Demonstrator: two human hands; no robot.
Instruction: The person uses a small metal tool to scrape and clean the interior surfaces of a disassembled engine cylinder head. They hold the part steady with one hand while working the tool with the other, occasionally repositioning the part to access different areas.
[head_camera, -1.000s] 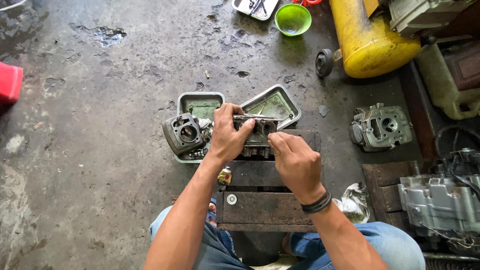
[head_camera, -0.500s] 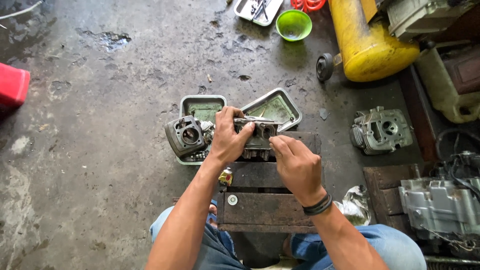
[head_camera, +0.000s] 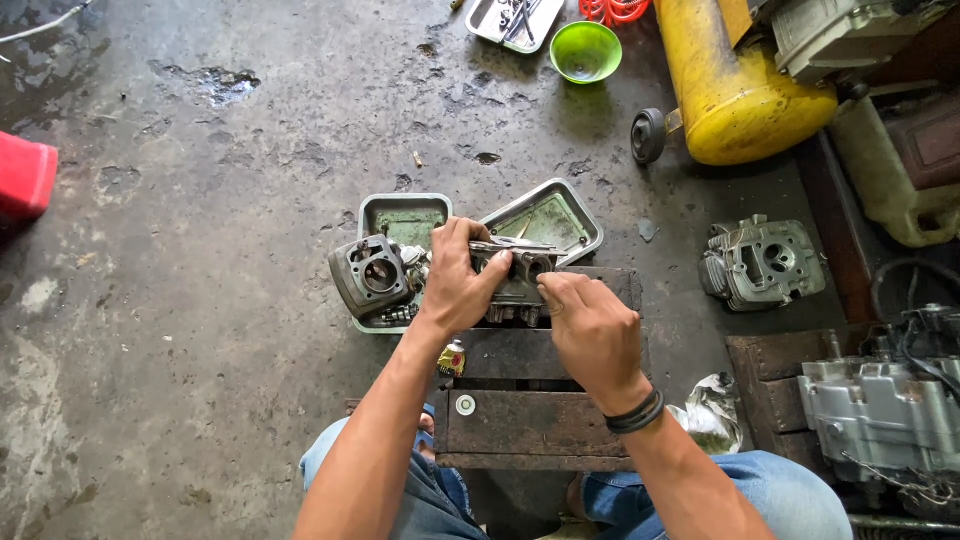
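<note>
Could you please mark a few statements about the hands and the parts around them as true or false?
1. The left hand grips the metal engine part on the dark block. True.
2. The right hand rests on the yellow tank. False: it touches the engine part; the tank lies far off.
3. A green bowl sits on the floor near the tank. True.
4. The finned cylinder lies right of the hands. False: it lies to their left.

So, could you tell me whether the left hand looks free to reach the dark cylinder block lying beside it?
Probably not right away: the left hand grips the metal engine part on the wooden block. The cylinder block lies just to its left with nothing between, so letting go would likely clear the way.
</note>
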